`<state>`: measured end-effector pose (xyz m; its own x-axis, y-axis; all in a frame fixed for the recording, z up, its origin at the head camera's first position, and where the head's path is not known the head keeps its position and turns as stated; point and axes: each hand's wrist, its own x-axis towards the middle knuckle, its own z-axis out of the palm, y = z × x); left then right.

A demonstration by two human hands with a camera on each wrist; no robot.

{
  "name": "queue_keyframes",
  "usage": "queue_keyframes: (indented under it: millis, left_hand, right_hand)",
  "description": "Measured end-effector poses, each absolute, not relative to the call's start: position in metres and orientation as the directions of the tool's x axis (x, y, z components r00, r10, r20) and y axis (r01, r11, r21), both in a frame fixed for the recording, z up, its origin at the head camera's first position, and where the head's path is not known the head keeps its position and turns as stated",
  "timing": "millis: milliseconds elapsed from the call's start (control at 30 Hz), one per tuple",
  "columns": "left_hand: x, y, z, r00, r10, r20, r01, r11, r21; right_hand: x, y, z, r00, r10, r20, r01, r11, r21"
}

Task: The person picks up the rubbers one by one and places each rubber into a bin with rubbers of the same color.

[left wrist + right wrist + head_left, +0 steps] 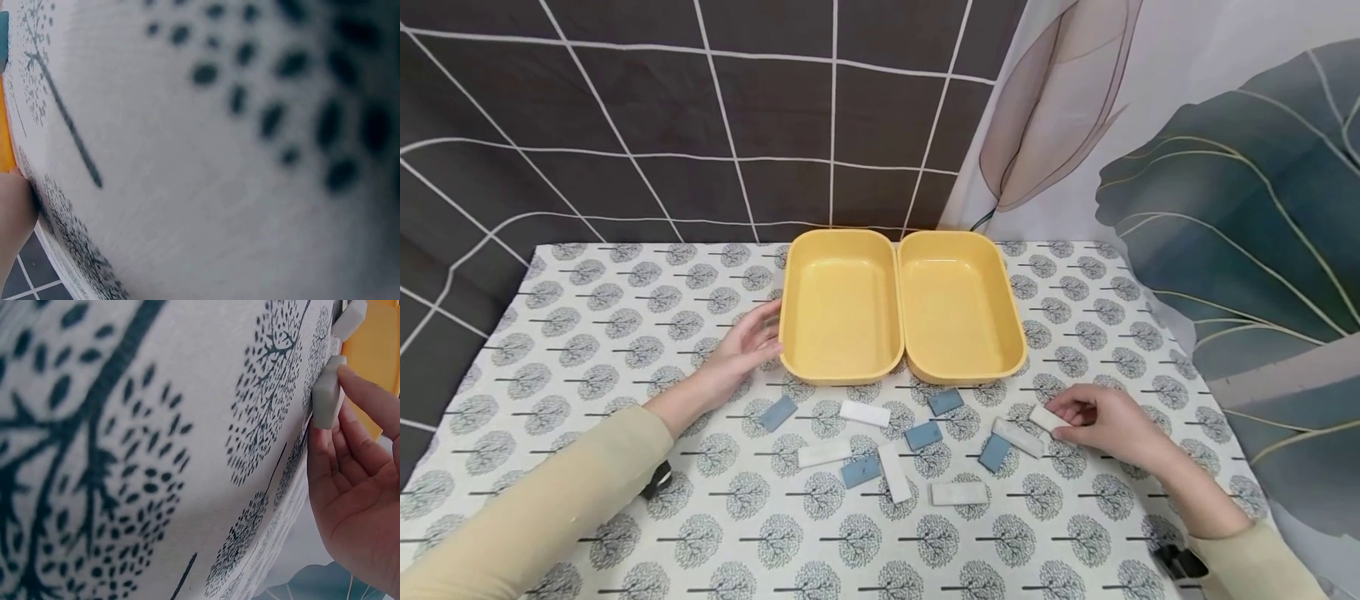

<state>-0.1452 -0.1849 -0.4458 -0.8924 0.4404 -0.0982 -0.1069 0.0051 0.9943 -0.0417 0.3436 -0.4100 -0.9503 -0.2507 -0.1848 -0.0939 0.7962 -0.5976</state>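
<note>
In the head view the right hand (pixel 1108 423) pinches a white block (pixel 1048 418) between thumb and fingers, at the right end of a scatter of blocks. The right wrist view shows the same white block (pixel 328 394) at the fingertips of the right hand (pixel 362 487). The left hand (pixel 741 354) touches the outer left side of the left yellow tray (pixel 842 375), fingers relaxed. Only a small part of the left hand (pixel 15 215) shows at the left wrist view's edge. Both trays hold nothing; the right yellow tray (pixel 966 375) stands against the left one.
On the patterned tablecloth (pixel 715 533), in front of the trays, lie several white blocks, such as one at the front (pixel 958 493), and several blue blocks, such as one at the left (pixel 778 413). A white block (pixel 1018 437) touches a blue block (pixel 994 453) near the right hand.
</note>
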Motion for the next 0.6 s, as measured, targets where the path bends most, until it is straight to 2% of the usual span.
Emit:
queue_keyframes:
  millis: [267, 600]
  left_hand:
    - [-0.145, -0.185, -0.445, -0.892, 0.443, -0.093, -0.103, 0.002, 0.995]
    - [-0.145, -0.184, -0.446, -0.898, 0.429, -0.101, -0.096, 0.033, 0.995]
  right_hand:
    - [-0.044, 0.344, -0.409, -0.945, -0.285, -0.160, -0.127, 0.771, -0.624]
    - [-0.048, 0.342, -0.397, -0.923, -0.379, -0.068, -0.249, 0.721, -0.647]
